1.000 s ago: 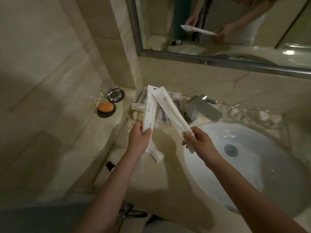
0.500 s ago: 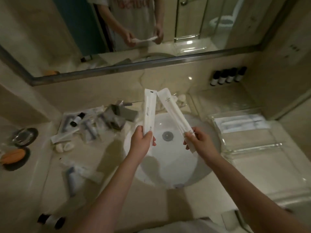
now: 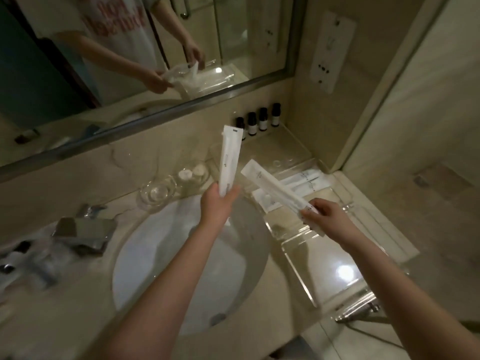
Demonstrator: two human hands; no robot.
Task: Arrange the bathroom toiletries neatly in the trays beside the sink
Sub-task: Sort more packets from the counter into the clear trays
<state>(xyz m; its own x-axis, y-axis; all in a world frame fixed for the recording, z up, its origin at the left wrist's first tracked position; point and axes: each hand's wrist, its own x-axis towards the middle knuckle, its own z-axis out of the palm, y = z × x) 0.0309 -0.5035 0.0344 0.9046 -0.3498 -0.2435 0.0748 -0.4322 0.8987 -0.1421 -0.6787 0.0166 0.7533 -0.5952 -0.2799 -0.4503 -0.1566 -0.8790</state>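
Note:
My left hand (image 3: 217, 203) grips the lower end of a long white packet (image 3: 230, 158) and holds it upright over the sink's far rim. In my right hand (image 3: 326, 219) is a second white packet (image 3: 272, 189), slanted up to the left above a clear tray (image 3: 306, 236) right of the sink. Several white packets (image 3: 302, 181) lie flat in that tray. A second clear tray (image 3: 335, 276) lies nearer me. Loose toiletries (image 3: 28, 261) sit blurred at the left of the counter.
The white sink (image 3: 166, 268) fills the middle, with a chrome tap (image 3: 85, 231) at its left. Glass dishes (image 3: 155, 194) stand behind the basin. Several dark bottles (image 3: 257, 123) line the wall under the mirror (image 3: 145, 48). The wall corner closes in on the right.
The view has swung right, from the left counter across the sink to the trays. Both hands still hold their packets; the right one now slants low over the tray.

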